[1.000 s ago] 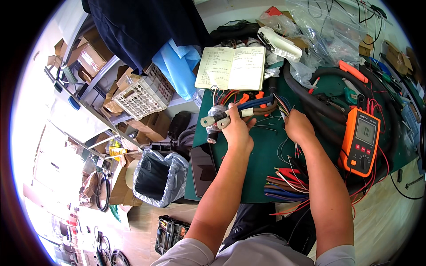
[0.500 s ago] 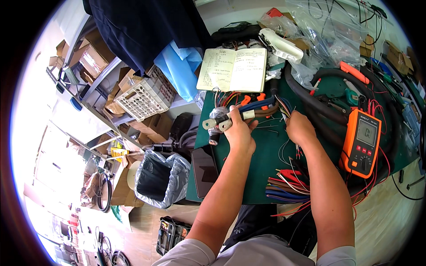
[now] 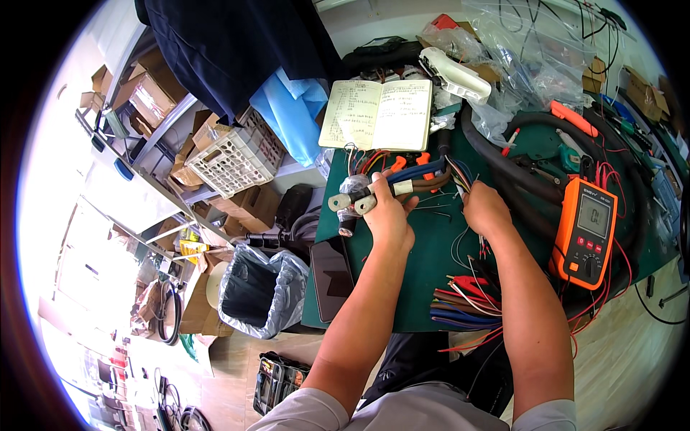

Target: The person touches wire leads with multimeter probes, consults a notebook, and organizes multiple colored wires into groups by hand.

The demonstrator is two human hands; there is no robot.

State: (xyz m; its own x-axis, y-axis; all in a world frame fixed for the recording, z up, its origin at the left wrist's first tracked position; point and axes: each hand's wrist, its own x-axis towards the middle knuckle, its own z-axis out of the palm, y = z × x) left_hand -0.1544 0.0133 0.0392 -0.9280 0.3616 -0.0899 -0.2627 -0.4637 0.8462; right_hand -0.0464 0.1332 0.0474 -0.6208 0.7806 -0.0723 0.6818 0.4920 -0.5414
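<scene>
My left hand (image 3: 390, 217) is closed round two thick cables, one blue (image 3: 415, 172) and one brown (image 3: 429, 183), near their ends. Flat metal ring lugs (image 3: 351, 203) on those ends stick out to the left past my fingers. To the right, my right hand (image 3: 487, 208) is closed on a bundle of thin coloured wires (image 3: 460, 172) that fans out of the black cable sheath (image 3: 445, 140). Loose wire ends (image 3: 483, 246) hang below that hand. Beneath the lugs sits a bundle wrapped in clear film (image 3: 352, 184). Orange-handled pliers (image 3: 425, 159) lie behind the cables.
An open notebook (image 3: 375, 115) lies at the back of the green table (image 3: 424, 280). At right stands an orange multimeter (image 3: 586, 230) with red leads, beside coiled black cable (image 3: 525, 176). A dark phone (image 3: 331, 280) lies at the left edge, next to a lined bin (image 3: 287, 294).
</scene>
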